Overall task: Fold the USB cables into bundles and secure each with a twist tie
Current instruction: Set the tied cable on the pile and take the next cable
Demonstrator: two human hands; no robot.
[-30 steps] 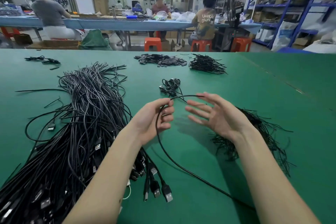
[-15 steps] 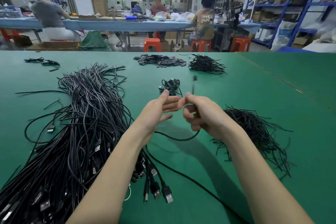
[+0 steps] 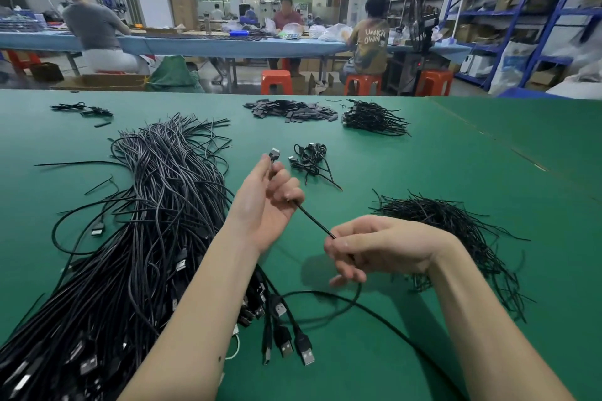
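One black USB cable (image 3: 314,220) runs taut between my hands above the green table (image 3: 423,172). My left hand (image 3: 264,202) grips its small-connector end, and the plug sticks up past my fingertips. My right hand (image 3: 381,247) pinches the cable lower down; the rest loops below it across the table toward the lower right. A big heap of loose black USB cables (image 3: 140,238) lies to the left. Black twist ties (image 3: 456,238) lie in a pile behind my right wrist. One tied cable bundle (image 3: 311,159) sits just beyond my left hand.
At the table's far side lie a pile of small flat black pieces (image 3: 290,109), a heap of short black cables (image 3: 371,117) and a few loose cables (image 3: 83,109) at the far left. Beyond it, people sit at a blue bench, with orange stools and blue shelving nearby.
My hands, touching half a second ago, have drawn apart. The right hand slid down and right along the cable, pulling a stretch taut. The left hand stayed up, gripping the connector end.
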